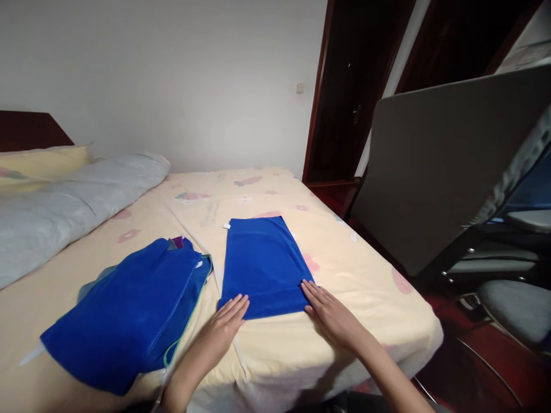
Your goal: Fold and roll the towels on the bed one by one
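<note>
Head camera view: a pale wall (193,74) rises well beyond both hands; the bed (365,292), in a cream sheet with faint pink prints, spreads beneath them and reaches that wall; a large grey panel (430,178) stands tilted beyond the right hand, off to its right, with a dark door (348,86) farther back; a rolled grey quilt (86,195) lies far ahead of the left hand and to its left; nearer on that same side, just beside the left forearm, sits a loose heap of blue cloth (124,304); one blue cloth (262,264) lies flat straight ahead of the hands, running away from their fingers; the left hand (224,330) rests on its near left corner and the right hand (329,312) on its near right edge, both flattened, fingers extended and close together, gripping nothing; a small white tag (226,226) pokes out at its far left corner, beyond the left hand.
</note>
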Demonstrator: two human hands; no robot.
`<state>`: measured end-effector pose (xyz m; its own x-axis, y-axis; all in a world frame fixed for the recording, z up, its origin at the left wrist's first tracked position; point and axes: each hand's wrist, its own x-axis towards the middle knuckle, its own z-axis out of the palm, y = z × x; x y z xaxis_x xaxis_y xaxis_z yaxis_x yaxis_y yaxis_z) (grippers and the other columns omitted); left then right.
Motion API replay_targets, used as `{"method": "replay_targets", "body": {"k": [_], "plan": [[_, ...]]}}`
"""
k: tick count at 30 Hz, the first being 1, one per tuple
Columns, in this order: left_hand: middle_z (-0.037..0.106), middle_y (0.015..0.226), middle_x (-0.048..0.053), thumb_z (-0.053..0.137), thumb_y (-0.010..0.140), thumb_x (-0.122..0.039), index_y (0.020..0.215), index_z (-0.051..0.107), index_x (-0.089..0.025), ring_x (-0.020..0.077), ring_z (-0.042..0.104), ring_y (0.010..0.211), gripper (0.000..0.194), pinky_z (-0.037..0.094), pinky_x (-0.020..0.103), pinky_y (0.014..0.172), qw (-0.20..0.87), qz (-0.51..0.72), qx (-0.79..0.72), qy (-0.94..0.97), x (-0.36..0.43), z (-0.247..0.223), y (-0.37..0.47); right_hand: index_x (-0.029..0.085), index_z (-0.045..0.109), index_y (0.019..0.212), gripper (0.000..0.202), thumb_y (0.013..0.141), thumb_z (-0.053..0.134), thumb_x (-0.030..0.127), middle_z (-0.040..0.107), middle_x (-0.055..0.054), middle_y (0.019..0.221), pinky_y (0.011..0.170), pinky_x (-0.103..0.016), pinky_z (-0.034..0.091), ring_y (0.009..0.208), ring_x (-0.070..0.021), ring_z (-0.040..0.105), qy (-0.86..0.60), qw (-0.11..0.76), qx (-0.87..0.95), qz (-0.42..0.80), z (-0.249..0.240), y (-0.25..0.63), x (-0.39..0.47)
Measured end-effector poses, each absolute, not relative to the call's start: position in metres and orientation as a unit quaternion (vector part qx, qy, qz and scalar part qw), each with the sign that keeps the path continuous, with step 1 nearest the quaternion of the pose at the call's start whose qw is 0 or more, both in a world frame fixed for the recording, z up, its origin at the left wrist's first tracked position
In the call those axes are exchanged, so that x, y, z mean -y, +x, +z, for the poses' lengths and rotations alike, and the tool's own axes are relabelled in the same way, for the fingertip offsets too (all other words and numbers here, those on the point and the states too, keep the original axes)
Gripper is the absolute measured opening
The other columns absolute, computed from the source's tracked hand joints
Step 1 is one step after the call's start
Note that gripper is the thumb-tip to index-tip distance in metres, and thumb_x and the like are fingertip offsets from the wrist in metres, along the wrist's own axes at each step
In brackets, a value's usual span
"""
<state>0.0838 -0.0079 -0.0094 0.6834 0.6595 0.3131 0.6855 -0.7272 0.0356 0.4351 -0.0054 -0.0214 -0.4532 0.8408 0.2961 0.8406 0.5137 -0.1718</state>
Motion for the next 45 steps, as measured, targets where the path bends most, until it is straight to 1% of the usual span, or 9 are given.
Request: {"method": "replay_targets", "body": {"k": [4,7,13,19,23,26,29,38,45], "plan": [[0.056,0.148,0.005,0.05,0.1,-0.026,0.148,0.047,-0.028,0.0213,0.052,0.137,0.048,0.049,0.037,0.111,0.05,-0.174,0.391,-0.902,0.01,-0.003,0.069,0.014,0.045,0.149,0.055,0.099,0.055,0.034,0.041,-0.016,0.155,0.115,-0.051,0.042,0.142,-0.0328,0.041,-0.49,0.186,0.851,-0.015,-0.011,0.446,0.008],[0.066,0.135,0.006,0.057,0.094,-0.026,0.13,0.064,-0.027,0.0241,0.06,0.126,0.037,0.053,0.04,0.107,0.046,-0.189,0.422,-0.886,0.009,0.002,0.061,0.017,0.055,0.141,0.055,0.087,0.064,0.023,0.054,-0.015,0.145,0.108,-0.051,0.048,0.13,-0.0342,0.053,-0.484,0.205,0.85,-0.018,-0.005,0.443,0.007],[0.072,0.119,0.006,0.052,0.082,-0.01,0.111,0.07,-0.023,0.0233,0.064,0.116,0.037,0.053,0.038,0.102,-0.023,-0.222,0.451,-0.864,0.007,0.011,0.056,0.018,0.064,0.13,0.064,0.069,0.052,0.001,0.066,-0.012,0.129,0.102,-0.049,0.051,0.115,-0.0314,0.063,-0.508,0.196,0.838,0.032,0.003,0.443,0.001],[0.075,0.105,0.005,0.051,0.09,-0.026,0.104,0.069,-0.023,0.0197,0.071,0.096,0.023,0.057,0.03,0.086,-0.164,-0.294,0.52,-0.785,-0.02,0.009,0.055,0.023,0.068,0.122,0.036,0.09,0.052,0.022,0.071,-0.008,0.12,0.095,-0.039,0.055,0.108,-0.026,0.067,-0.544,0.314,0.741,0.237,0.018,0.448,-0.017],[0.078,0.103,0.008,0.051,0.09,-0.051,0.118,0.065,-0.019,0.0232,0.074,0.093,0.045,0.058,0.031,0.082,-0.22,-0.364,0.603,-0.675,-0.048,0.002,0.057,0.018,0.062,0.13,0.041,0.094,0.055,0.037,0.073,-0.011,0.116,0.09,-0.035,0.057,0.104,-0.0253,0.07,-0.605,0.399,0.612,0.315,0.008,0.451,-0.044],[0.08,0.103,0.011,0.056,0.084,-0.058,0.107,0.07,-0.018,0.0278,0.074,0.1,0.049,0.057,0.032,0.086,-0.243,-0.367,0.647,-0.623,-0.06,-0.004,0.058,0.014,0.067,0.124,0.045,0.093,0.057,0.044,0.075,-0.013,0.11,0.085,-0.035,0.058,0.098,-0.0267,0.072,-0.651,0.406,0.546,0.337,-0.004,0.454,-0.063],[0.081,0.097,0.013,0.062,0.078,-0.059,0.092,0.074,-0.019,0.0309,0.075,0.097,0.045,0.057,0.033,0.083,-0.253,-0.356,0.66,-0.612,-0.063,-0.007,0.058,0.013,0.071,0.116,0.04,0.09,0.06,0.042,0.075,-0.013,0.111,0.081,-0.033,0.059,0.094,-0.0267,0.074,-0.655,0.404,0.528,0.358,-0.013,0.456,-0.073],[0.081,0.093,0.01,0.067,0.073,-0.058,0.086,0.071,-0.02,0.0312,0.075,0.097,0.04,0.057,0.034,0.083,-0.302,-0.394,0.643,-0.583,-0.058,-0.003,0.063,0.014,0.075,0.101,0.027,0.083,0.068,0.033,0.078,-0.009,0.093,0.068,-0.027,0.058,0.088,-0.0243,0.074,-0.65,0.432,0.481,0.399,-0.019,0.449,-0.081],[0.076,0.086,0.009,0.074,0.066,-0.064,0.091,0.067,-0.014,0.0239,0.075,0.071,0.056,0.058,0.03,0.062,-0.405,-0.453,0.602,-0.518,-0.056,0.004,0.071,0.016,0.068,0.107,0.024,0.086,0.064,0.027,0.076,-0.009,0.094,0.065,-0.026,0.058,0.083,-0.0208,0.073,-0.615,0.482,0.45,0.432,-0.005,0.438,-0.073]]}}
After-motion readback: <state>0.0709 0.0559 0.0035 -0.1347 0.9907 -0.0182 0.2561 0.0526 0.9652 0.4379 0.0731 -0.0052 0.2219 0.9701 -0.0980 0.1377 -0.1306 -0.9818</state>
